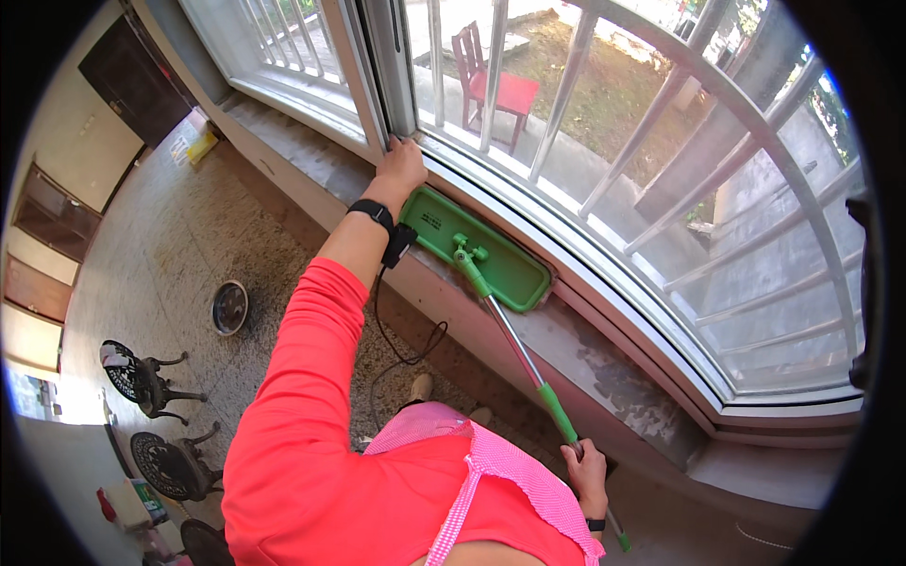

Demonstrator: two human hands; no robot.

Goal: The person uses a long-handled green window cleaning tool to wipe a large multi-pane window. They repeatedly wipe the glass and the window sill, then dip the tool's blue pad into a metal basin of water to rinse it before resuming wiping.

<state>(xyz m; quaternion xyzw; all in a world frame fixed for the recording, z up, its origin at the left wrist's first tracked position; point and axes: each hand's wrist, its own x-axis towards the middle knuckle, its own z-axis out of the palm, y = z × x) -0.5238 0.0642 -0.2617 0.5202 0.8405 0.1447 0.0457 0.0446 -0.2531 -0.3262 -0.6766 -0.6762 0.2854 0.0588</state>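
Observation:
My left hand (pixel 402 167) is at the lower corner of the sliding window's sash frame (pixel 375 85), its fingers curled against the edge and the fingertips partly hidden. A black band and a small black device with a cable sit on that wrist. My right hand (pixel 587 472) grips the lower part of a metal pole (pixel 517 342) with green sleeves. The pole slants up to a green rectangular flat mop head (pixel 509 272), joined by a green swivel. This head rests on the worn window sill (pixel 616 378), up against the window's lower frame, just right of my left forearm.
Metal bars (pixel 566 92) stand outside the glass, with a red chair (pixel 501 88) beyond them. On the speckled floor behind me are a round metal basin (pixel 230 308) and dark ornate metal chairs (pixel 166 463). A black cable (pixel 417 359) hangs below my left wrist.

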